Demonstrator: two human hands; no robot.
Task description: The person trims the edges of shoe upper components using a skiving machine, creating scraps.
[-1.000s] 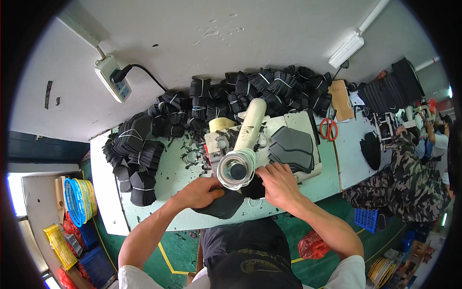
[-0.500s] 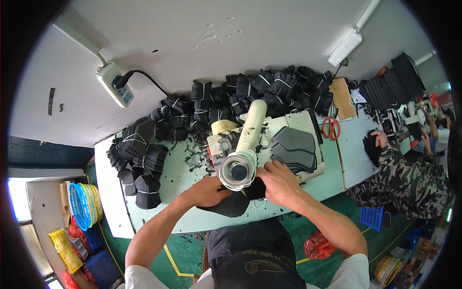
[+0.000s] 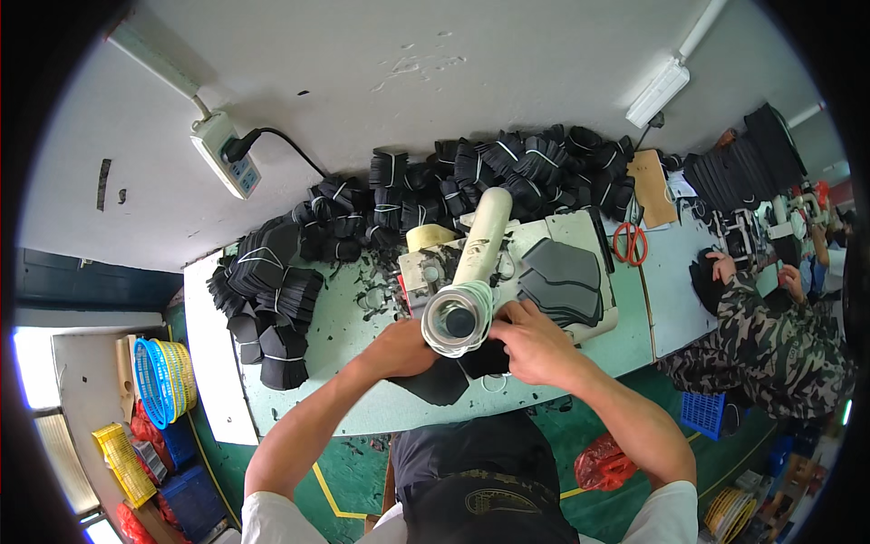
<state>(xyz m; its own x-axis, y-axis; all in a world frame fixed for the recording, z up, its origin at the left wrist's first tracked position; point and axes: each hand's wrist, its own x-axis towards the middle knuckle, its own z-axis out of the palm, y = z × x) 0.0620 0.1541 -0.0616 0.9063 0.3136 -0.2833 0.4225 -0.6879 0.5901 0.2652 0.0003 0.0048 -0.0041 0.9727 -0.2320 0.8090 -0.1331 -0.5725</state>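
A flat black sheet piece [image 3: 437,382] lies at the near side of a cream-coloured machine [image 3: 482,238] with a tube-like arm and a round metal-rimmed head [image 3: 458,321]. My left hand [image 3: 404,349] is closed at the piece's left part, fingertips hidden behind the head. On the other side, my right hand [image 3: 536,345] pinches the dark material close to the head. Where the piece passes beneath the head cannot be seen. Just beyond my right hand, a fanned stack of dark grey cut pieces [image 3: 562,279] rests on the machine's flat bed.
Tied black bundles [image 3: 390,207] line the wall, with more [image 3: 283,354] at the table's left. Orange-handled scissors [image 3: 630,243] lie at right, beside a brown board [image 3: 652,186]. Black scraps litter the table [image 3: 326,381]. A co-worker in a camouflage sleeve [image 3: 757,322] works at far right.
The whole view has shifted slightly rightward. My left hand has slid a little farther in toward the machine head, while my right hand keeps nearly the same spot beside it.
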